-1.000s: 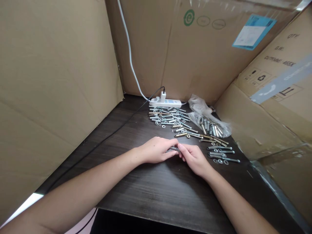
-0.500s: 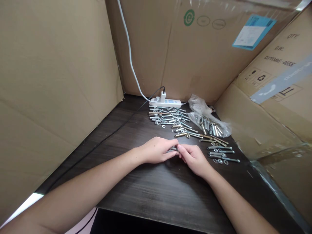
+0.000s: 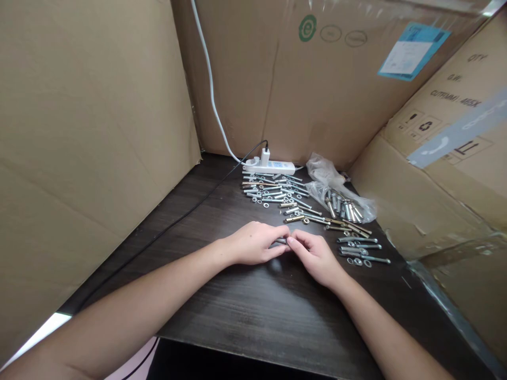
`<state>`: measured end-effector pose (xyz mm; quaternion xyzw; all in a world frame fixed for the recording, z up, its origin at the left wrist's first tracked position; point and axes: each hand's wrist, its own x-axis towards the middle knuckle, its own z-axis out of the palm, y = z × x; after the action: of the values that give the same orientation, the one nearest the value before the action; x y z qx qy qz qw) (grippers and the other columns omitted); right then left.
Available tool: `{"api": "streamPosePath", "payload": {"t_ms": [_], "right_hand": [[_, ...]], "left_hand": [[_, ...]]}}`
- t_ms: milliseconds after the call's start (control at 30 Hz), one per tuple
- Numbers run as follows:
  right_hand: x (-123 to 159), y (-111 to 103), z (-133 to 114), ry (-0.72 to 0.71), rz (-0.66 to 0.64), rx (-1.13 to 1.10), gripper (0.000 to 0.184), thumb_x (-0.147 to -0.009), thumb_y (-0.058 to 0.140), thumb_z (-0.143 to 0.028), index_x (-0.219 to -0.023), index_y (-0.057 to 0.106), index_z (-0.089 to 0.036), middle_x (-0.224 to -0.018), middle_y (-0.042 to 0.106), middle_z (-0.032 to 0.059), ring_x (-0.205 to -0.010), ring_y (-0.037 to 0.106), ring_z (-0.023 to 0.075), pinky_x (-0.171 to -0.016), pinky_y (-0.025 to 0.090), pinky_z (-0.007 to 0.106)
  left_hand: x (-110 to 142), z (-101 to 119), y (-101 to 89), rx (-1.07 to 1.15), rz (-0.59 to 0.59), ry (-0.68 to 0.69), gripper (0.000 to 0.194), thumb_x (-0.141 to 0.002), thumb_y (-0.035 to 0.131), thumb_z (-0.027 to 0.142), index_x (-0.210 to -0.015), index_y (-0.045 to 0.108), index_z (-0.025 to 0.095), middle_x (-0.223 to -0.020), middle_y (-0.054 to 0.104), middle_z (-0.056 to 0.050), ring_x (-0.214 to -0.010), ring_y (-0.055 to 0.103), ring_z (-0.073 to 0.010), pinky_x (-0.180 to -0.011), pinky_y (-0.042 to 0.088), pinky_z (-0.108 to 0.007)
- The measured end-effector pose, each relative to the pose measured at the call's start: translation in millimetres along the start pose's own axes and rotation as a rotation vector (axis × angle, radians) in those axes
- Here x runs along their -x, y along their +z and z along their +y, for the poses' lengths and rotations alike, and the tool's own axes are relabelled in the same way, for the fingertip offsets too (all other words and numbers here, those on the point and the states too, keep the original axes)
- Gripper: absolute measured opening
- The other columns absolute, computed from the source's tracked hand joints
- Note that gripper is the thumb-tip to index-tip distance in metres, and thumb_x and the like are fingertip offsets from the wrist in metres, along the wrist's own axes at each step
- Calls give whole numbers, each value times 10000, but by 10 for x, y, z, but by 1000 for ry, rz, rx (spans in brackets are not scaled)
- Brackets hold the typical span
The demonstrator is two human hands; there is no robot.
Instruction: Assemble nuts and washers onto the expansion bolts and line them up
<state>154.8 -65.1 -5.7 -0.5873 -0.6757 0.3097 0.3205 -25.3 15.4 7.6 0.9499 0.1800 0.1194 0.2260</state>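
Between my two hands, just above the dark table (image 3: 253, 311), is a metal expansion bolt (image 3: 280, 240), mostly covered by fingers. My left hand (image 3: 255, 243) is closed round its body from the left. At the bolt's right end my right hand (image 3: 315, 256) pinches with thumb and forefinger; any nut or washer there is hidden. Right of my right hand lie several silver bolts with sleeves (image 3: 358, 246), along with loose nuts and washers (image 3: 358, 262). Beyond my hands more bolts, sleeves and washers (image 3: 273, 187) are spread out, some brass-coloured.
A clear plastic bag (image 3: 327, 171) with bolts in it lies at the back right. Behind the hardware stands a white power strip (image 3: 273, 167) with a plug and cables. A black cable (image 3: 186, 214) crosses the left side. Cardboard boxes (image 3: 245, 79) wall in the table.
My right hand's thumb and fingers have shifted slightly at the bolt's end, the thumb now further left. My left hand stays in place, and the hardware on the table lies as before.
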Motion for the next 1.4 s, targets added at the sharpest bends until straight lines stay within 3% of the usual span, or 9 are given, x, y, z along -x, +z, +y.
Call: {"api": "streamPosePath", "payload": {"t_ms": [200, 867, 1067, 1267, 1400], "right_hand": [[-7, 14, 32, 17, -5, -16, 469, -938, 351, -468, -600, 480, -170, -543, 443, -21, -534, 419, 111, -546, 317, 241], [-8, 6, -7, -21, -29, 9, 416, -933, 378, -446, -645, 498, -171, -573, 466, -21, -551, 422, 112, -545, 322, 234], [-2, 28, 43, 43, -18, -20, 521, -945, 322, -488, -577, 502, -167, -521, 439, -19, -513, 415, 112, -547, 321, 244], [2, 12, 14, 1, -19, -17, 392, -930, 391, -458, -663, 462, -180, -600, 433, -28, -577, 408, 113, -556, 314, 236], [1, 20, 16, -4, -18, -21, 401, -930, 386, -452, -645, 453, -178, -584, 422, -28, -564, 398, 111, -554, 308, 239]], "left_hand": [[1, 5, -11, 16, -6, 3, 161, -914, 485, 353, -974, 528, 209, -752, 630, 9, -663, 604, -144, -587, 385, -212], [-5, 11, -12, -14, -23, -17, 165, -904, 482, 364, -941, 522, 208, -728, 624, 9, -653, 596, -152, -578, 368, -215], [-6, 3, -8, 14, -26, -11, 210, -925, 455, 399, -976, 531, 210, -789, 648, -5, -697, 613, -154, -597, 379, -213], [-9, -4, -11, -16, -24, -35, 178, -924, 460, 369, -988, 509, 211, -784, 650, -1, -689, 619, -160, -594, 391, -221], [-8, 4, -6, -23, -34, -36, 181, -923, 462, 372, -1002, 504, 216, -782, 653, 1, -697, 624, -167, -597, 395, -224]]}}
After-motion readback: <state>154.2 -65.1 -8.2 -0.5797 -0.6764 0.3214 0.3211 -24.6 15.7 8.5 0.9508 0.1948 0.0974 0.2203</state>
